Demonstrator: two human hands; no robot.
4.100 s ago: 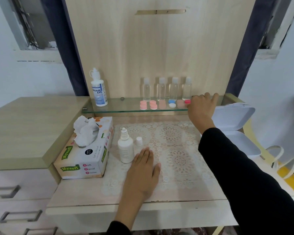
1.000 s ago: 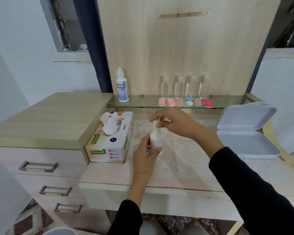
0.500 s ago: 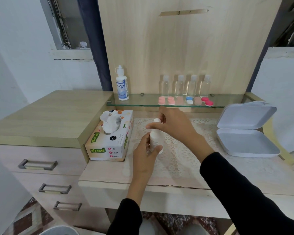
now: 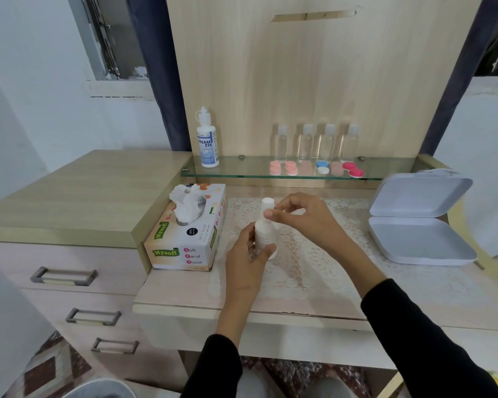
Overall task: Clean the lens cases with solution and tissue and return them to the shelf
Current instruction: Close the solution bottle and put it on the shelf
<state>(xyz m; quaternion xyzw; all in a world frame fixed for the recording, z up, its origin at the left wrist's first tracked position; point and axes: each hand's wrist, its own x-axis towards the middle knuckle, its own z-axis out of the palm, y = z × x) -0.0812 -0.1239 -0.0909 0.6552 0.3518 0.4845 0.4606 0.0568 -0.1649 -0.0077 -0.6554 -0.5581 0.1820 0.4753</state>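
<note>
1. Shelf [image 4: 242, 171] - at the rear, above the desk [image 4: 184, 294].
2. On the shelf: solution bottle [image 4: 208, 143] at left end; four small bottles [image 4: 304, 143] in a row at the back; lens cases [image 4: 323, 168] in a row just before them.
3. On the desk: tissue box [image 4: 184, 245] left, open box [image 4: 420, 242] right - mat [image 4: 308, 271] between, capped bottle [image 4: 263, 232] over it.

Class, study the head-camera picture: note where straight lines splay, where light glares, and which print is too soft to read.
Head view: edges of the back panel splay outward upward. Head view: light is soft and even, with a bright patch around the clear bottles. Head view: print on the white bottle in the left hand is unreadable; the Dream Eye bottle label reads clearly.
</note>
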